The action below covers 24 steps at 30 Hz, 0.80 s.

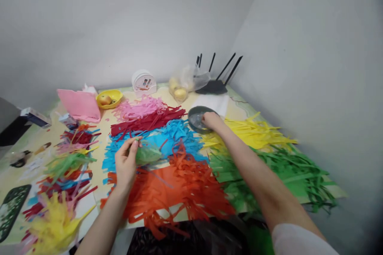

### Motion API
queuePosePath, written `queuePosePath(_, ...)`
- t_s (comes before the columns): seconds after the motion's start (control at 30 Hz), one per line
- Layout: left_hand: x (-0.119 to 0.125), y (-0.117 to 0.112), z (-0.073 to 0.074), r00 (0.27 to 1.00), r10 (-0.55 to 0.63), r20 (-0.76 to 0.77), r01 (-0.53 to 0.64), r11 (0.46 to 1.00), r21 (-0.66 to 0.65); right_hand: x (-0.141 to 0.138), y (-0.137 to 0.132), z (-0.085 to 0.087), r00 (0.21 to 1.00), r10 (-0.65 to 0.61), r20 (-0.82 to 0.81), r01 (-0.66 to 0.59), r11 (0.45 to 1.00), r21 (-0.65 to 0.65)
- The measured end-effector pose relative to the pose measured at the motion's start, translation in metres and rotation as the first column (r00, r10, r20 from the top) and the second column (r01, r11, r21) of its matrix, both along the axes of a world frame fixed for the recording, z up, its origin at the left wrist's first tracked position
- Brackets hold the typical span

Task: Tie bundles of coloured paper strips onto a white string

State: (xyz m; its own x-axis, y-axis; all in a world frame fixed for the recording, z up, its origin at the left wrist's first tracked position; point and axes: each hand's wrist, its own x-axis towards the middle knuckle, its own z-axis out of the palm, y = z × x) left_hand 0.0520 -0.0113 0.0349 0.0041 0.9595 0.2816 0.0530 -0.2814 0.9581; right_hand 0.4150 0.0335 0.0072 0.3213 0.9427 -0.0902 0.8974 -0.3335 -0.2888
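Observation:
My left hand [127, 160] pinches a thin, see-through light green piece [149, 152], perhaps tissue paper, between thumb and fingers. It hangs over fringed blue paper [175, 135]. My right hand [211, 120] reaches into a round dark grey bowl [192, 123], its fingers bunched together. Inside the bowl lies something clear or whitish, too blurred to name. Close to my left wrist and in front of me is fringed orange paper [164, 187]. Behind the blue lies fringed dark red paper [143, 122].
Fringed yellow paper [254, 133] and green paper [287, 173] lie right. Tufts of mixed colours [56, 223] line the left, near a phone [13, 209]. At the back are a yellow bowl [115, 95] with fruit, a white round container [144, 81], a bag of fruit [181, 87] and a router [212, 87].

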Motion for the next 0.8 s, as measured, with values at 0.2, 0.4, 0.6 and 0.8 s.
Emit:
queuePosePath(0.2, 0.005, -0.003, 0.003, 0.989, -0.078, -0.127, 0.089, 0.993, 0.080, 0.008, 0.010, -0.040, 0.996, 0.003, 0.085, 0.012, 0.985, -0.170)
queuePosePath(0.4, 0.010, -0.008, 0.001, 0.995, -0.069, -0.073, 0.066, 0.997, -0.033, 0.009, 0.012, -0.033, 0.997, 0.034, 0.067, -0.022, 0.986, -0.165)
queuePosePath(0.6, 0.006, -0.013, 0.001, 0.988, -0.041, -0.149, 0.040, 0.999, -0.007, -0.030, -0.016, 0.011, 1.000, 0.024, -0.014, -0.023, 0.997, 0.077)
queuePosePath(0.8, 0.013, -0.023, 0.007, 0.974, -0.080, -0.212, 0.095, 0.994, 0.061, -0.146, -0.087, 0.051, 0.638, 0.549, -0.540, -0.275, 0.818, 0.505)
